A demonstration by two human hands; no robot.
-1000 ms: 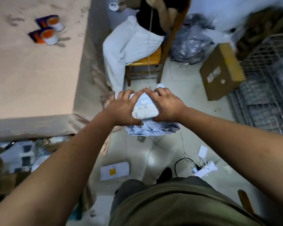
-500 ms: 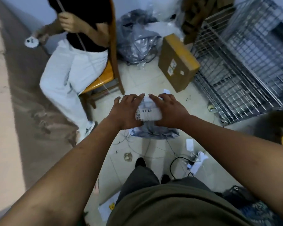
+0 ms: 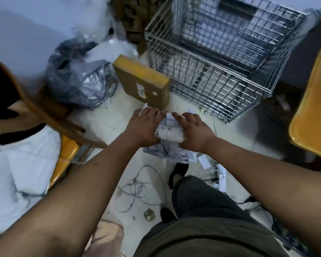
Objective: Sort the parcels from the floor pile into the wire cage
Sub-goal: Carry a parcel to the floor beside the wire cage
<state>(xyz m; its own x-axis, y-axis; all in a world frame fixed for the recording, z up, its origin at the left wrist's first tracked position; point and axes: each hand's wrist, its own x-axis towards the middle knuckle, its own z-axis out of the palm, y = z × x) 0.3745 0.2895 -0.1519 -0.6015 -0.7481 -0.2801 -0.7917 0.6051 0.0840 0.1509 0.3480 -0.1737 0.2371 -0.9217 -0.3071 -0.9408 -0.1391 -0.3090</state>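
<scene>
Near: loose cables (image 3: 137,190) lie on the floor by your feet, a likely trip risk if you step forward.

Mid: your left hand (image 3: 143,125) and right hand (image 3: 191,130), two in all, both clasp one soft parcel (image 3: 170,134) above the floor, short of the cage. Its slack tail could snag or slip.

Far: one cardboard box (image 3: 143,82) stands just beside one wire cage (image 3: 220,62) and may obstruct you. Parcels inside are too blurred to count.

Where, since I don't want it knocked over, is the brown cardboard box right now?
Head view, upper centre: the cardboard box stands on the floor between the grey plastic bag on its left and the wire cage on its right.
</scene>
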